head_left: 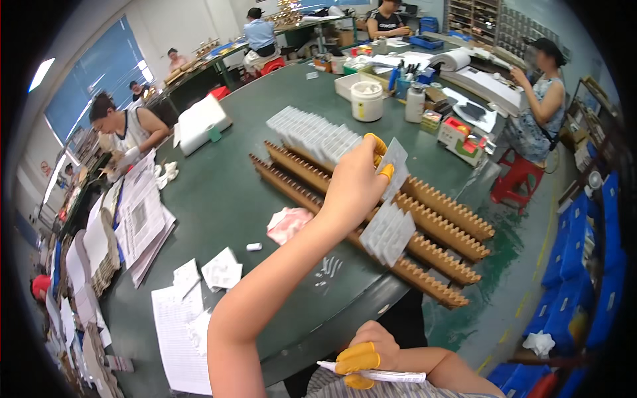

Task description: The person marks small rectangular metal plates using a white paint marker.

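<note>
While the left hand pinches a thin, pale grey rectangular plate upright above the notched brown strips, the right hand, near the table edge, grips a white pen. Yellow covers sheathe fingertips on both hands. Similar plates stand in a long row and a shorter group; the left hand and forearm hide part of the strips. A pink cloth lies nearby. Beyond, a white tub's contents cannot be told; a carton holds red and yellow things.
</note>
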Available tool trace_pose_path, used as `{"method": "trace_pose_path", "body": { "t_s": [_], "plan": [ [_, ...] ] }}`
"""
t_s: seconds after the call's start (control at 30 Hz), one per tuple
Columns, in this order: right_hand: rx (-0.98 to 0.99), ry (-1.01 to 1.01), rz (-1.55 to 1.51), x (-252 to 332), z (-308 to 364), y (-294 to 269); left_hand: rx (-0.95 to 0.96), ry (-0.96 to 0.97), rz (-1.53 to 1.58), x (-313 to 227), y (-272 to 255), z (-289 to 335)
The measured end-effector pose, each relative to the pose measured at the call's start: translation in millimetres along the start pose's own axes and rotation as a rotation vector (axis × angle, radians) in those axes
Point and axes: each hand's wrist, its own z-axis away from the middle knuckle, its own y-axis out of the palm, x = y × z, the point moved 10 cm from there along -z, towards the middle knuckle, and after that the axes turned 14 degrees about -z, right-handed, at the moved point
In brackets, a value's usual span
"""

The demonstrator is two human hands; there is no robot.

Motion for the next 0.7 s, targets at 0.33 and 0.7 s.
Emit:
{"method": "trace_pose_path", "body": {
  "t_s": [0.33,0.7],
  "plan": [
    [-0.150,-0.040,-0.057,10.5,-9.9,-39.7,0.092,0.153,-0.333,-16.7,81.8,-32.5],
    [-0.123,-0.078,-0.083,10.8,-6.7,-39.8,0.124,0.172,-0.374,-16.4,99.7,-26.3]
  ]
}}
